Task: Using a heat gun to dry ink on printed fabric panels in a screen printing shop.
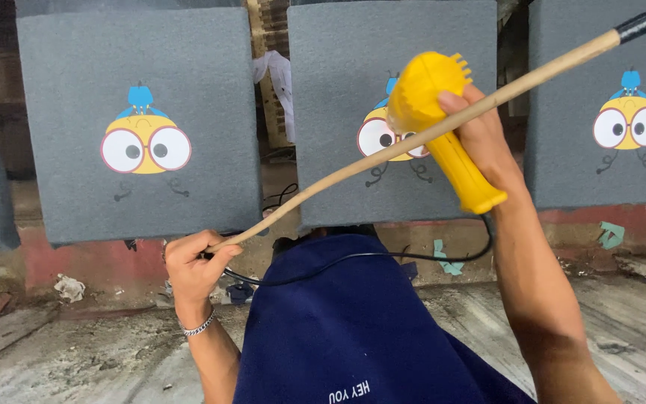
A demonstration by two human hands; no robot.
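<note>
As the grey felt panels [390, 112] hung before me, my right hand [480, 135] gripped a yellow heat gun [443, 127] aimed at the middle one, while my left hand [192, 265] clasped a wooden stick [383, 153].

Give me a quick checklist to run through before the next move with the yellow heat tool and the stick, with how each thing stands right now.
1. Right hand grips the yellow heat tool by its handle: ok.
2. Left hand grips the lower end of the wooden stick: ok.
3. Tool's nozzle faces the middle grey panel: ok.
4. Black cord hangs free, not caught on the stick: cannot tell, it runs behind the left hand.
5. Stick stays clear of the tool: not ok, it crosses in front of the tool at the right hand.
6. Tool switched on: cannot tell.
</note>
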